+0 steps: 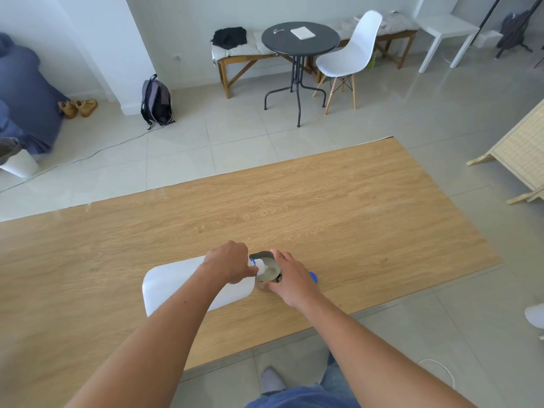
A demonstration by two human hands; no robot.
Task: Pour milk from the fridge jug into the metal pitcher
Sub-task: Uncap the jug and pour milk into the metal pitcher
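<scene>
The left hand (228, 262) is clamped around the neck of the white milk jug (176, 285), tipped sideways over the wooden table (323, 207) with its spout over the metal pitcher (266, 267), which the right hand (290, 279) grips, a blue cap (313, 277) peeking from behind it.

A lived-in home: tiled floor, backpack (156, 101) against the wall, shoes (78, 107), cushioned bench (244, 51), café table (300, 38).
</scene>
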